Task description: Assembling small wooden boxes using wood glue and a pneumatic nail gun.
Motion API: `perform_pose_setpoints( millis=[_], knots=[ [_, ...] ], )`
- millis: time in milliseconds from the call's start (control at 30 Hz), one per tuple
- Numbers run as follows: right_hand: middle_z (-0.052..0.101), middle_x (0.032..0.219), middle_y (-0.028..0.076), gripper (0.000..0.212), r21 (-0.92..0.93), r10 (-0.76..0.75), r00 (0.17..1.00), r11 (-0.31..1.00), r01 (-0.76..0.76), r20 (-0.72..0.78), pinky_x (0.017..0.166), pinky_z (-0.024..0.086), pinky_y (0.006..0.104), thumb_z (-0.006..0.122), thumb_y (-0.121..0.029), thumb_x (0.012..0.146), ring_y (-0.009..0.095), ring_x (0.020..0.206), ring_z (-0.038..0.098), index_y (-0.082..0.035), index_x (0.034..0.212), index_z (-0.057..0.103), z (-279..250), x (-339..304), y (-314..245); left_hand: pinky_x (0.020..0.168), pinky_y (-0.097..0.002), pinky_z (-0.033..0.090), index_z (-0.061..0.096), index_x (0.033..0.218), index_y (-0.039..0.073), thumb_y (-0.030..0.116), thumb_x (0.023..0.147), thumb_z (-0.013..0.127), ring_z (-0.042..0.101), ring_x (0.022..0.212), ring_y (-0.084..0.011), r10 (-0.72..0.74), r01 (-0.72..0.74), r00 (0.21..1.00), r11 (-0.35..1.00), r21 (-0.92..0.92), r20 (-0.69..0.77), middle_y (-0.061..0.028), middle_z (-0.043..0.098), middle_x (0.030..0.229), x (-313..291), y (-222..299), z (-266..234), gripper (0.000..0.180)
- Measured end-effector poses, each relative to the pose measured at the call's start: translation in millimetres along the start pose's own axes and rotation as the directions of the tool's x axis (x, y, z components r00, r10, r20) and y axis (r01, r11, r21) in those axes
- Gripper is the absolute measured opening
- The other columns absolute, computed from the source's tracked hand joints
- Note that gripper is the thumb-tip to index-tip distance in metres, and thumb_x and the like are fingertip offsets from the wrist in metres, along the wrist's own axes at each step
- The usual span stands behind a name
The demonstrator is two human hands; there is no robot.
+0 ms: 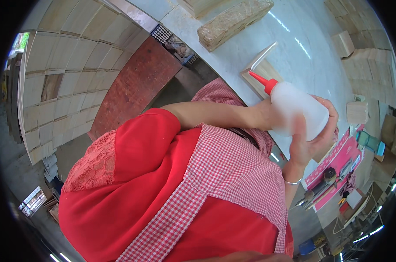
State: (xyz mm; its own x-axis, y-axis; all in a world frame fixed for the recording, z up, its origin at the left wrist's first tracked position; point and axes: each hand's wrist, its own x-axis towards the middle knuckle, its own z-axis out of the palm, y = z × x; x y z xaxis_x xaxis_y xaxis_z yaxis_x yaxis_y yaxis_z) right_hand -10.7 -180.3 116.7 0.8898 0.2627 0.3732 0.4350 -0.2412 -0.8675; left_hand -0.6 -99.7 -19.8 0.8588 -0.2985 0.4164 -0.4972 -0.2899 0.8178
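Note:
A white squeeze bottle (299,108) with a red pointed nozzle (261,81) lies tilted in my right hand (309,142), whose fingers wrap around its base. The nozzle tip sits at the near end of a pale wooden piece (270,70) on the table; whether it touches cannot be told. A glossy whitish strip runs along that piece's edge. My left hand (264,114) is beside and partly behind the bottle, next to the wooden piece. Its fingers are hidden by the bottle.
The pale table (303,26) carries a long brown block with a shiny, wrapped-looking surface (235,24). Stacked wooden blocks (368,72) stand at the right. A tall wall of wooden pieces (75,65) rises at left beside a reddish-brown board (134,81). Tools lie on a pink sheet (333,168).

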Motion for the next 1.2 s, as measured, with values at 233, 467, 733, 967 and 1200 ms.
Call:
perform_pose_setpoints(
  millis=[233, 467, 733, 967, 1200],
  knots=[
    [0.057, 0.111, 0.016, 0.068, 0.093, 0.027, 0.922, 0.996, 0.01, -0.386, 0.089, 0.05, 0.0371, 0.067, -0.047, 0.083, 0.026, 0.103, 0.058, 0.006, 0.121, 0.049, -65.5, -17.5, 14.6, 0.11, -0.0636, 0.02, 0.048, 0.138, 0.008, 0.054, 0.08, 0.064, 0.034, 0.138, -0.0339, -0.095, -0.048, 0.975, 0.788, 0.613, 0.199, -0.0155, 0.046, 0.142, -0.4, -2.9, -4.6, 0.076],
    [0.056, 0.111, 0.016, 0.064, -0.053, 0.1, 0.773, 0.984, -0.171, -0.626, 0.087, 0.05, 0.0382, 0.066, -0.045, 0.083, 0.026, 0.104, 0.058, 0.005, 0.12, 0.051, -171.0, -70.5, 17.5, 0.112, -0.0601, 0.02, 0.043, 0.143, 0.013, 0.058, 0.083, 0.059, 0.031, 0.141, -0.0276, -0.102, -0.171, 0.94, 0.685, 0.708, 0.325, -0.0106, 0.042, 0.147, 18.2, -26.1, -43.3, 0.076],
    [0.057, 0.111, 0.016, 0.057, -0.209, 0.06, 0.839, 0.957, -0.203, -0.541, 0.09, 0.049, 0.0381, 0.068, -0.036, 0.084, 0.027, 0.104, 0.058, 0.004, 0.12, 0.051, -194.2, -107.8, 26.7, 0.116, -0.0558, 0.017, 0.04, 0.146, 0.017, 0.055, 0.085, 0.06, 0.026, 0.144, -0.0258, -0.089, -0.187, 0.938, 0.685, 0.704, 0.336, -0.009, 0.035, 0.152, 21.5, -30.0, -53.6, 0.074],
    [0.058, 0.113, 0.016, 0.052, -0.316, 0.024, 0.898, 0.932, -0.179, -0.439, 0.091, 0.047, 0.0375, 0.069, -0.031, 0.084, 0.026, 0.105, 0.058, 0.003, 0.12, 0.052, -205.2, -108.1, 33.3, 0.116, -0.0554, 0.017, 0.04, 0.146, 0.019, 0.053, 0.083, 0.063, 0.026, 0.144, -0.0265, -0.105, -0.172, 0.936, 0.697, 0.696, 0.336, -0.0082, 0.035, 0.152, 23.2, -28.1, -55.2, 0.075],
    [0.059, 0.113, 0.012, 0.047, -0.411, -0.07, 0.883, 0.9, -0.144, -0.464, 0.09, 0.047, 0.0348, 0.071, -0.028, 0.085, 0.022, 0.103, 0.058, 0.001, 0.118, 0.055, -198.0, -84.2, 41.2, 0.117, -0.054, 0.016, 0.039, 0.146, 0.021, 0.055, 0.082, 0.062, 0.027, 0.144, -0.0266, -0.126, -0.163, 0.933, 0.688, 0.707, 0.338, -0.0077, 0.034, 0.152, 22.1, -25.8, -55.6, 0.076]
  ],
)
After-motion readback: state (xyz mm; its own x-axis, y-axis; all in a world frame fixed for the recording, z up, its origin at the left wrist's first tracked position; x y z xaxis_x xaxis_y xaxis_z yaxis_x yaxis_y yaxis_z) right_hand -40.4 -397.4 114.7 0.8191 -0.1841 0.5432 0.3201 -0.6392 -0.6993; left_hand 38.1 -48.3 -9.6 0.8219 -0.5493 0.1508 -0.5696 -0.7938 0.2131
